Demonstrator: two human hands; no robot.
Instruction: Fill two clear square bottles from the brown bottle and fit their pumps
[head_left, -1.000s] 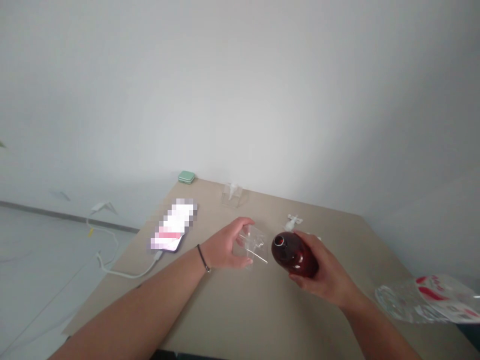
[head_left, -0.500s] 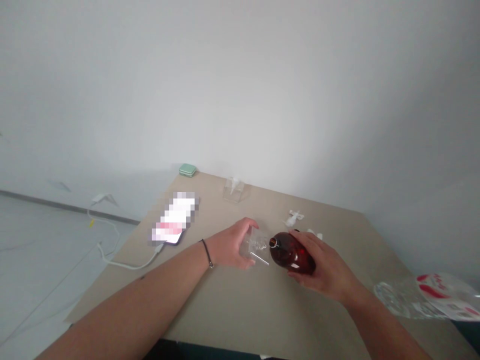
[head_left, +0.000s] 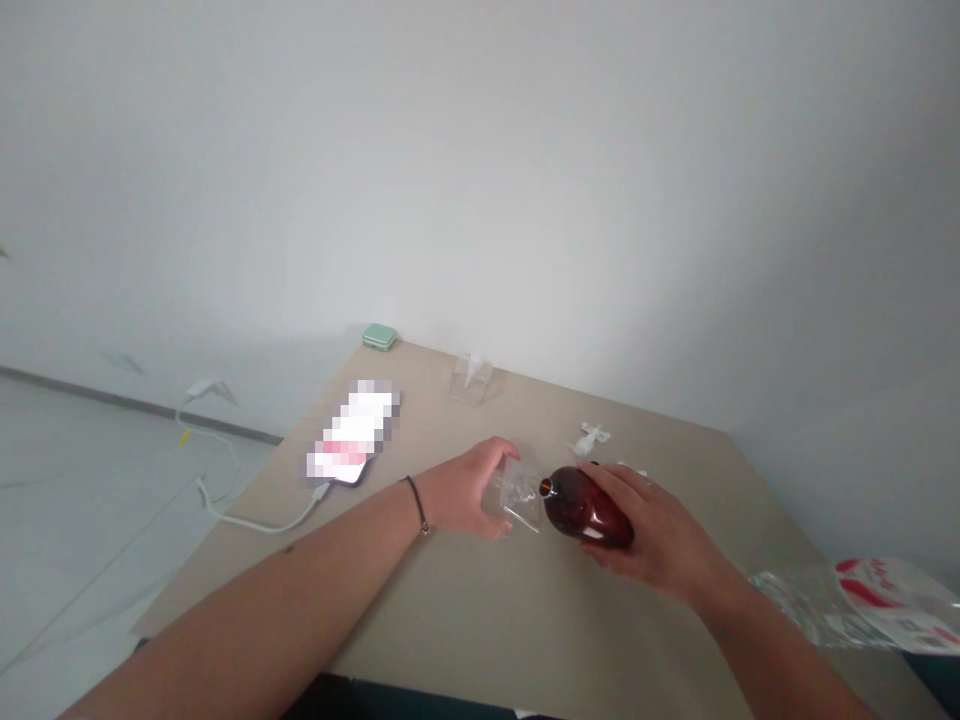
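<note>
Two containers: amber bottle (head_left: 586, 508), clear cup (head_left: 519, 498)

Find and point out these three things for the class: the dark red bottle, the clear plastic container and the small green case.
Dark red bottle (head_left: 589, 510): head view, on its body.
Clear plastic container (head_left: 519, 497): head view, on its visible middle.
Small green case (head_left: 379, 336): head view, on its top.

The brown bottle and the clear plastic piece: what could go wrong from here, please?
The brown bottle lies tilted almost sideways in the right hand, and its mouth looks uncapped, so any contents might spill onto the table. The clear plastic piece seems gripped only at its edge by the left hand, so it might slip. The phone nearby could get wet.
</note>
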